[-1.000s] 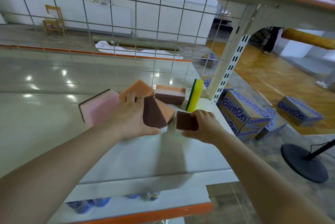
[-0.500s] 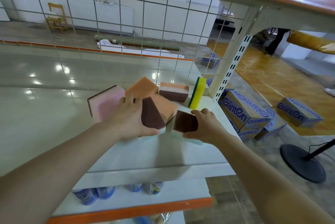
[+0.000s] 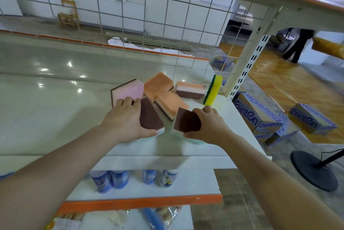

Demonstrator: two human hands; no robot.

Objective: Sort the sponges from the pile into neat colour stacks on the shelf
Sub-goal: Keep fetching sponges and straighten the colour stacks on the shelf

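Head view shows sorting barely begun: left hand (image 3: 128, 118) and right hand (image 3: 208, 127) each grip a mint sponge, brown pad up, above the shelf (image 3: 186, 147), beside the unsorted pile (image 3: 163, 92).

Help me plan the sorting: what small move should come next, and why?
Probably bring the two together: the left hand and the right hand each grip a mint sponge, brown pad up, so stacking them starts one colour stack on the shelf.

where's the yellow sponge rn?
Head view, right end of the shelf: the yellow sponge stands on edge beside the white upright post, right of the orange sponges.
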